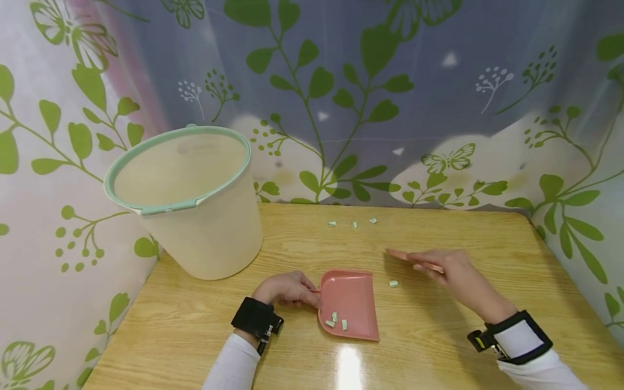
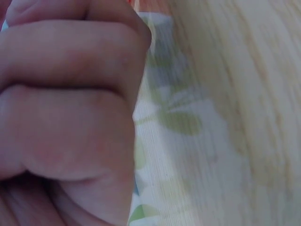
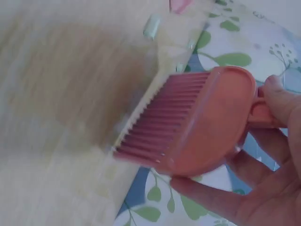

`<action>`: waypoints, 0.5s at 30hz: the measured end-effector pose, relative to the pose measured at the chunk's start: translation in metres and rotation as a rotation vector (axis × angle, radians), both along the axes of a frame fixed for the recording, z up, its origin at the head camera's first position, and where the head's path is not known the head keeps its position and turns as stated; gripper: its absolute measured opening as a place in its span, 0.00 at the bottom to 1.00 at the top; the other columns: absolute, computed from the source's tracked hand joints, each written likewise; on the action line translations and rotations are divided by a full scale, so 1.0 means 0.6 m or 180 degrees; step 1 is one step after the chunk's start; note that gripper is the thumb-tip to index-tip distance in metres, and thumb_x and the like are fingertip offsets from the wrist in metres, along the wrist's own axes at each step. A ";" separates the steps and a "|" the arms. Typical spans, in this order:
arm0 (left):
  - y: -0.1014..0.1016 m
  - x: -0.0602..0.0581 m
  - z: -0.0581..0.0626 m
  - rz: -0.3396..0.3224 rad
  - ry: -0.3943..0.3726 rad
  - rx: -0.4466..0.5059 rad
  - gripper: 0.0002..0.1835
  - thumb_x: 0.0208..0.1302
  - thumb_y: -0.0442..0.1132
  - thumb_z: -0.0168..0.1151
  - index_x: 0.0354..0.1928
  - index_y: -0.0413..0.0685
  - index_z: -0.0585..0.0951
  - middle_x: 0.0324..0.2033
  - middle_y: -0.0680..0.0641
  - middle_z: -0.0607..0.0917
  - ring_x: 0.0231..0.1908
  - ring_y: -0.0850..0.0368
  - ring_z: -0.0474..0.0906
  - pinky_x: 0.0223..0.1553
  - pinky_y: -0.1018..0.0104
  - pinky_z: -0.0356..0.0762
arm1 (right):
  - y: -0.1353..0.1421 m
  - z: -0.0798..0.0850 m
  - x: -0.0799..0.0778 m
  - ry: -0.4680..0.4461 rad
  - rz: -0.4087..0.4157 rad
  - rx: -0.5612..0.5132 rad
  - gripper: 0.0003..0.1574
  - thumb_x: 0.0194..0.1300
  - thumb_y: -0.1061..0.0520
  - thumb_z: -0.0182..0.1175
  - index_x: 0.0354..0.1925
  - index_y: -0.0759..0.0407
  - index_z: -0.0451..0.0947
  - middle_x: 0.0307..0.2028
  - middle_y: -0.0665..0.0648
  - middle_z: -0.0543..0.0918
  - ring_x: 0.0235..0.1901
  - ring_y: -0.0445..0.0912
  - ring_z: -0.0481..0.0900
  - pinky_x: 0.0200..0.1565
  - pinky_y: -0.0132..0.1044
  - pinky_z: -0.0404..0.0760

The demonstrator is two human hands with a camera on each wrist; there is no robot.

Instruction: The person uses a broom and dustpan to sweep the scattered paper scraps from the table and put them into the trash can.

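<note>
Well, biggest first: a leaf-printed curtain (image 1: 439, 81) hangs beyond both grips and down either side of them. Beneath the left grip (image 1: 291, 288) and right grip (image 1: 455, 273) spreads the wooden tabletop (image 1: 185, 325). A cream bucket (image 1: 214, 238) with a green rim stands upright on it, beyond the left grip and off to its left.

Just right of the left grip lies a pink dustpan (image 1: 353, 295), its wide mouth facing the right grip. The left grip is closed on the dustpan's short handle, thumb uppermost in the head view; the left wrist view shows its fingers curled, close up.

A pink brush (image 3: 211, 122) sticks out leftward from the right grip and appears raised off the wood, a shadow below. The right grip pinches the handle between thumb and fingers, with one finger reaching along to touch the edge of the brush's head.

Behind each grip is a dark wristband, the left one (image 1: 253, 317) and the right one (image 1: 517, 336).

Smallest are the pale green bits. Three bits (image 1: 344, 325) lie in the dustpan, near the left grip; one bit (image 1: 393, 284) sits between the dustpan's mouth and the right grip; three more bits (image 1: 355, 224) lie in a loose row beyond both grips, near the tabletop's far edge.
</note>
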State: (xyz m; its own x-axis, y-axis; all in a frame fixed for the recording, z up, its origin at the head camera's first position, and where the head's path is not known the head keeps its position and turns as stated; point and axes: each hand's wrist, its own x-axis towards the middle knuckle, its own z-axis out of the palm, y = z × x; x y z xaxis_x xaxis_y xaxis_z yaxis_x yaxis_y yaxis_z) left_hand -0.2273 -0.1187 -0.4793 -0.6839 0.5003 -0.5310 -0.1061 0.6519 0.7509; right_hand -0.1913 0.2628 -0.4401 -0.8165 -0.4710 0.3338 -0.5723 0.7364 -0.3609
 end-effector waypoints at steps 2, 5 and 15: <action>0.000 0.000 0.000 -0.0007 0.0011 -0.0018 0.17 0.57 0.45 0.75 0.17 0.53 0.78 0.12 0.56 0.67 0.12 0.63 0.55 0.16 0.69 0.50 | -0.006 -0.001 0.005 -0.0139 0.0057 0.0019 0.18 0.68 0.60 0.67 0.55 0.57 0.85 0.48 0.58 0.89 0.41 0.43 0.88 0.40 0.41 0.85; -0.001 -0.001 -0.001 0.0000 0.0035 -0.0016 0.16 0.57 0.45 0.75 0.18 0.52 0.78 0.12 0.56 0.67 0.12 0.63 0.55 0.16 0.69 0.50 | -0.013 -0.001 0.013 -0.0304 0.0156 -0.0049 0.16 0.69 0.59 0.66 0.55 0.57 0.86 0.48 0.59 0.89 0.32 0.32 0.80 0.33 0.33 0.79; -0.002 0.000 -0.004 0.0015 0.0014 0.0006 0.17 0.56 0.46 0.75 0.17 0.53 0.77 0.12 0.56 0.67 0.12 0.63 0.54 0.16 0.69 0.50 | -0.008 0.012 0.044 -0.0821 0.0542 -0.0233 0.16 0.72 0.59 0.63 0.56 0.58 0.85 0.48 0.60 0.89 0.28 0.30 0.78 0.29 0.30 0.73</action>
State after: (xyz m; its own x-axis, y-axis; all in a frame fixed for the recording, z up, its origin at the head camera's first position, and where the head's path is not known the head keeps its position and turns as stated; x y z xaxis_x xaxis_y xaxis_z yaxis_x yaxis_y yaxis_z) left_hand -0.2274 -0.1200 -0.4820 -0.6886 0.4981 -0.5270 -0.1058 0.6500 0.7526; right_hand -0.1651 0.2581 -0.4329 -0.7902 -0.5905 0.1638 -0.5677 0.6047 -0.5587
